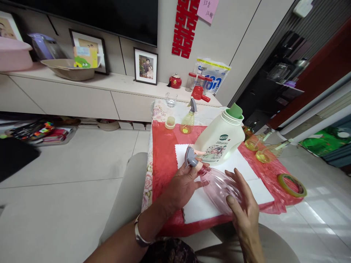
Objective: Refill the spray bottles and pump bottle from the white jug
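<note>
A clear pink spray bottle with a grey trigger head lies tilted between my hands, its head toward the upper left. My left hand is closed round the neck, just below the trigger. Around the bottle's wide lower body curve the fingers and thumb of my right hand. Just behind the bottle stands a large cream detergent jug, open at the top, with a green spout. White paper lies underneath, over red plastic sheeting.
A yellowish spray bottle and a pale cap stand at the table's back left, near a glass cup. Along the right edge are a roll of tape and yellowish bottles. A low cabinet runs behind.
</note>
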The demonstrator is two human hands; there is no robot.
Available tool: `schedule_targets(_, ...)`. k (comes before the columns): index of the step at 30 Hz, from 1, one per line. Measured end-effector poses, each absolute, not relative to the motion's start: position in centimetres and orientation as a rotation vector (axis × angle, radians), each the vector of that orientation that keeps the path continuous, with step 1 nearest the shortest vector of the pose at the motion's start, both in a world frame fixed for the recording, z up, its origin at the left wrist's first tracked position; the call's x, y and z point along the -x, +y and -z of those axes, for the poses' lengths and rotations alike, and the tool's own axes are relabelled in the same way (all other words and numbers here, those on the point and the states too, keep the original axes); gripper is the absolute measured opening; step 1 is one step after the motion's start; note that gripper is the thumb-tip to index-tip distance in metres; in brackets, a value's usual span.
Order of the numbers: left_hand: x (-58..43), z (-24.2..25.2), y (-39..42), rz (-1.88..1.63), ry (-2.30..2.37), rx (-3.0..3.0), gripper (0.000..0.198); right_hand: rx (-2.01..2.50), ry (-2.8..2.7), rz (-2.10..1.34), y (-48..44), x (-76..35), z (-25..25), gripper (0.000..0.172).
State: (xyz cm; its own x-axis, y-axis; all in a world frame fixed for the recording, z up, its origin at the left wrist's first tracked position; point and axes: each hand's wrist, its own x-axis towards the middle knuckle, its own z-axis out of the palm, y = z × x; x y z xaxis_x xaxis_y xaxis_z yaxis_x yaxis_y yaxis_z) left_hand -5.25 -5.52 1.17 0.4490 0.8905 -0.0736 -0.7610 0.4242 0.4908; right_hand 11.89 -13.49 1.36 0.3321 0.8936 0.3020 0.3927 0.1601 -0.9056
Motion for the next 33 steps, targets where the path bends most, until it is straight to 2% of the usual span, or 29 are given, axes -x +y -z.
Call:
schedule_targets(7,5.4,-1.1,-5.5,-1.090,0.407,-0.460,0.024,1.457,-1.324,-0.504,-13.4,-12.7,-0.3,0.073)
schedule_targets(9,5.4,-1.1,-5.6,-1.079,0.398,-0.464,0.026,1.453,-1.201,-0.648,-13.2,-12.6,-0.4,0.074)
schedule_targets(13,5.2,-1.0,-5.7,-1.047,0.340,-0.457,0.033,1.379,-0.779,-1.159,-12.5,-11.3,-1.4,0.082)
schedule_targets(15,5.0,-1.0,-5.9,-1.047,0.305,-0.453,0.037,1.362,-0.619,-1.267,-12.2,-10.4,-1.8,0.084)
schedule_targets(18,4.5,-1.0,-6.1,-1.075,0.319,-0.437,0.037,1.367,-0.543,-1.123,-12.3,-9.1,-1.5,0.080)
schedule_targets(22,4.4,-1.2,-6.3,-1.106,0.358,-0.389,0.034,1.279,-0.805,-0.687,-13.4,-7.9,-0.4,0.069)
schedule_targets(27,5.3,-2.0,-6.0,-1.109,0.323,-0.315,0.022,1.289,-1.477,-0.157,-14.4,-8.1,0.4,0.080)
schedule_targets(29,5.7,-2.1,-5.7,-1.130,0.328,-0.361,0.020,1.317,-1.466,-0.284,-14.2,-8.5,0.4,0.082)
schedule_targets(33,6.0,-1.8,-5.3,-1.178,0.328,-0.467,0.021,1.251,-0.859,-1.153,-13.0,-8.8,-0.3,0.079)
